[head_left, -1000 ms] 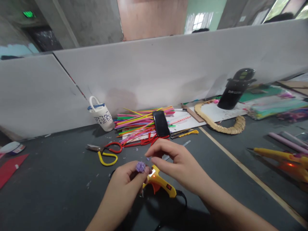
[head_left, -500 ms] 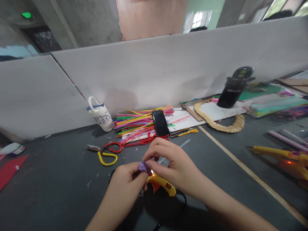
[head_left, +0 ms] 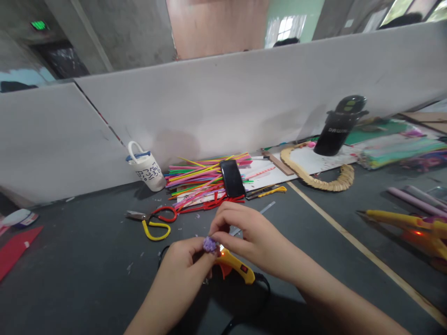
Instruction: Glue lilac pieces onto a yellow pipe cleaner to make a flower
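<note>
Between my two hands is a small, bumpy purple piece, too small to tell its kind. My left hand pinches it from the left between thumb and fingers. On its other side, the thumb and fingertips of my right hand close on its edge. A yellow glue gun with an orange trigger and a lit red light lies on the table just below my fingers, its front part hidden behind my left hand. A clear glue stick pokes out behind my right hand.
Scissors with red and yellow handles lie to the left. Behind are colourful pipe cleaners, a phone and a white cup. A black bottle, a curved tan strip and another yellow glue gun are on the right.
The purple piece has turned slightly and more of its bumpy top shows. My fingers have shifted a little around it. Everything on the table stays in place.
</note>
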The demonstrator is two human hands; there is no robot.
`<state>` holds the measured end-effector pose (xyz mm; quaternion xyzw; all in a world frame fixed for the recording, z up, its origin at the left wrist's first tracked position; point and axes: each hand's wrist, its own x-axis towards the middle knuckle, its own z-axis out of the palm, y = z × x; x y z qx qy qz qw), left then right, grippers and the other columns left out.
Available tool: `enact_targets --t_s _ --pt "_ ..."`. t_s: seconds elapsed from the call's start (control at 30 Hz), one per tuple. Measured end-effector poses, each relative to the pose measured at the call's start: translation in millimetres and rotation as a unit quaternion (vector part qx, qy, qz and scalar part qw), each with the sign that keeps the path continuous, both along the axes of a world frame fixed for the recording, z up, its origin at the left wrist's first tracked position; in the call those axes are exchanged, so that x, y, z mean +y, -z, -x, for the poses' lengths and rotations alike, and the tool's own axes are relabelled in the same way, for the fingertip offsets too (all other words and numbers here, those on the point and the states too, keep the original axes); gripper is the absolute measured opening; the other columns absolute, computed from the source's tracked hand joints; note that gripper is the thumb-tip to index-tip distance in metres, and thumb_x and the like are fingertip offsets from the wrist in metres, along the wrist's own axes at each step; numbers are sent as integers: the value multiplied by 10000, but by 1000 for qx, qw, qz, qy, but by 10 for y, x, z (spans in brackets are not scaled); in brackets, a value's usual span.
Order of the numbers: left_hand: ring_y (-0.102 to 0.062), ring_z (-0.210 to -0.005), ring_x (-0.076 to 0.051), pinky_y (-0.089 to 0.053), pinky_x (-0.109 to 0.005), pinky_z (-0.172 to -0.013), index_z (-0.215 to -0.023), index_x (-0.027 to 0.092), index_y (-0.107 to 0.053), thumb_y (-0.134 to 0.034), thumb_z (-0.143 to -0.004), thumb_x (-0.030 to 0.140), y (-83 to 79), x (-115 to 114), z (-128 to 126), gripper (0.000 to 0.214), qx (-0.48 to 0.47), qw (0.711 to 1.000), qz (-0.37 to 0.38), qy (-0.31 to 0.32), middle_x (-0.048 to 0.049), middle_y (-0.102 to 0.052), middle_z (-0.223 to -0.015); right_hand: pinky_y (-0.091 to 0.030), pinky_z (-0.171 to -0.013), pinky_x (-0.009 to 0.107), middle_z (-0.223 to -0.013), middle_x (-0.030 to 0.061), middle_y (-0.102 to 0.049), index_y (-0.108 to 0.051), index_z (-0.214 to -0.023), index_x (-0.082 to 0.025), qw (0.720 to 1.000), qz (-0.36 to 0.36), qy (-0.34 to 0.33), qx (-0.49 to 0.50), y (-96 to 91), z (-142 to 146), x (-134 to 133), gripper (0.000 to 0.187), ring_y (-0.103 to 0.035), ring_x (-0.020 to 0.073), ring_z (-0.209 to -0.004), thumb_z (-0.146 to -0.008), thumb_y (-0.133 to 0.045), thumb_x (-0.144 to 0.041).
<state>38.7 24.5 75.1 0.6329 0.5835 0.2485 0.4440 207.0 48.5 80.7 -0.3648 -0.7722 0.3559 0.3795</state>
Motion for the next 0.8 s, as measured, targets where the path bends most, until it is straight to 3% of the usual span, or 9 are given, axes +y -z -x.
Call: enact_targets --t_s 0.13,0.23,0.43,0.53,0.7,0.8 --pt "-388 -396 -98 -284 -214 -389 -620 185 -625 -648 -725 360 29 27 46 205 -111 991 33 -65 59 -491 -472 -438 -679 242 -787 -19 -577 -576 -759 -189 999 -3 19 33 -22 -30 19 164 -545 123 -744 -859 -559 -60" --pt "-424 -412 -96 -329 -202 -395 -717 185 -655 -683 -694 380 19 26 80 198 -141 983 17 -120 56 -526 -506 -447 -682 242 -801 -11 -578 -584 -773 -187 1000 -15 -6 -11 -56 -51 17 160 -545 123 -743 -875 -545 -70" --pt "-446 -382 -84 -350 -191 -376 -716 155 -704 -767 -630 311 -4 31 76 189 -193 970 24 -146 45 -561 -468 -453 -664 278 -802 56 -604 -627 -806 -137 977 -174 9 -127 -61 59 -24 148 -549 164 -732 -914 -527 -131" --pt "-453 -383 -77 -346 -178 -366 -698 147 -698 -779 -617 283 15 39 90 178 -219 963 17 -156 48 -565 -468 -458 -677 301 -815 83 -615 -641 -822 -113 965 -227 19 -134 -38 124 -39 184 -554 185 -748 -930 -493 -135" --pt "-459 -380 -53 -331 -150 -365 -707 147 -665 -764 -665 327 67 -6 142 209 -271 945 12 -182 47 -588 -492 -472 -754 271 -905 81 -616 -635 -936 -113 983 -176 52 -21 -10 165 -100 111 -577 174 -845 -895 -532 -114" --pt "-453 -377 -42 -315 -138 -357 -718 144 -663 -750 -687 350 86 -33 145 226 -302 934 18 -192 42 -593 -509 -463 -765 281 -899 74 -619 -645 -935 -115 981 -182 59 -19 40 202 -155 105 -576 178 -852 -864 -568 -107"
